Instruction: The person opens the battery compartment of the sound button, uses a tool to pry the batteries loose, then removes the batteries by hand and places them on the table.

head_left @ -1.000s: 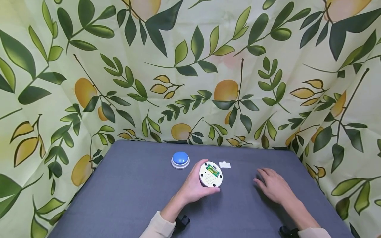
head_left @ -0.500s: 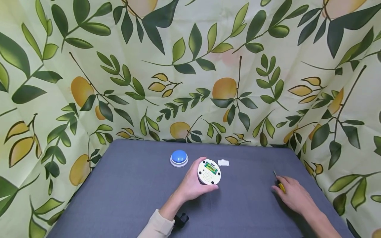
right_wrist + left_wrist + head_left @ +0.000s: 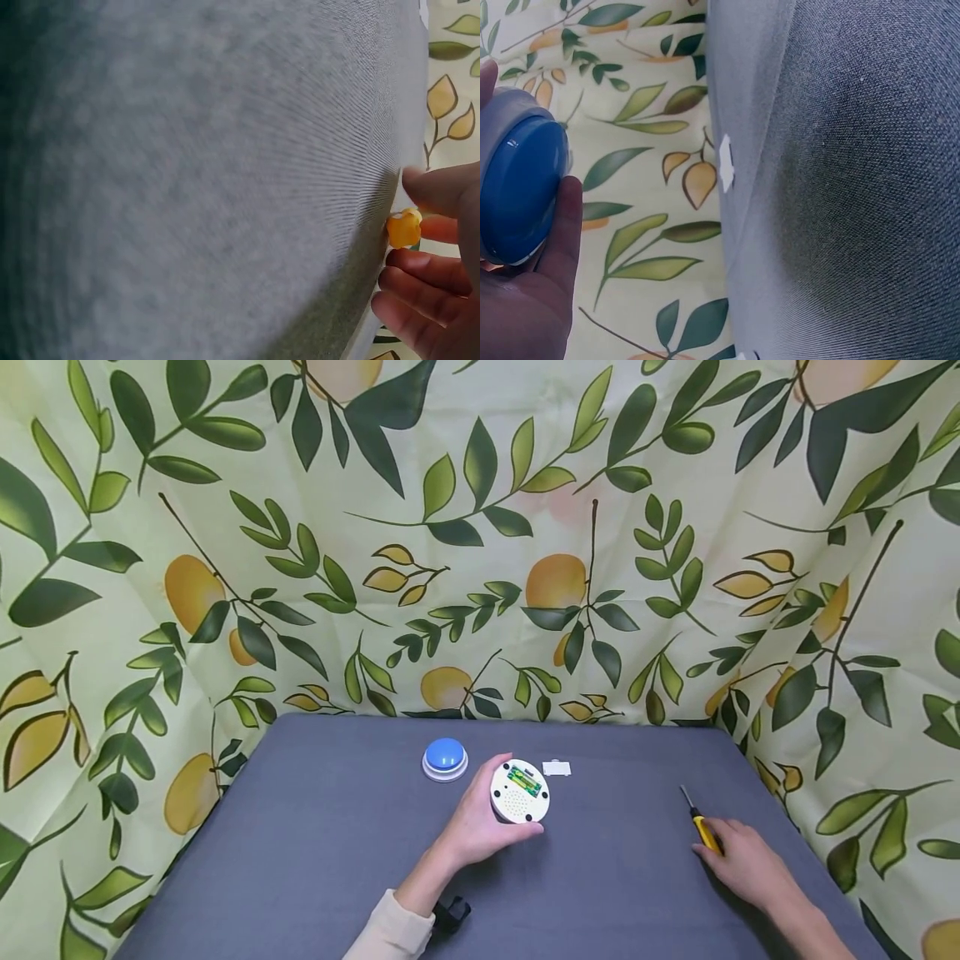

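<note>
My left hand (image 3: 480,827) grips a round push button (image 3: 520,792) by its rim, holding it above the table. In the head view its white underside faces me, with green batteries in an uncovered compartment. Its blue dome (image 3: 525,187) shows in the left wrist view. At the right, a screwdriver (image 3: 701,829) with a yellow handle and thin metal shaft points toward the back. My right hand (image 3: 750,864) is around the handle end, thumb on one side and fingers on the other. In the right wrist view a gap shows between the thumb (image 3: 427,187) and the yellow handle (image 3: 404,229).
Another blue push button (image 3: 445,758) stands dome up on the grey table (image 3: 337,860), left of the held one. A small white battery cover (image 3: 557,767) lies behind and right of the held button. Leaf-patterned cloth (image 3: 480,568) hangs around the table's back and sides.
My right hand has moved right and toward me, and the screwdriver has come into sight, its shaft first, then more of its handle. The left hand keeps holding the button nearly still.
</note>
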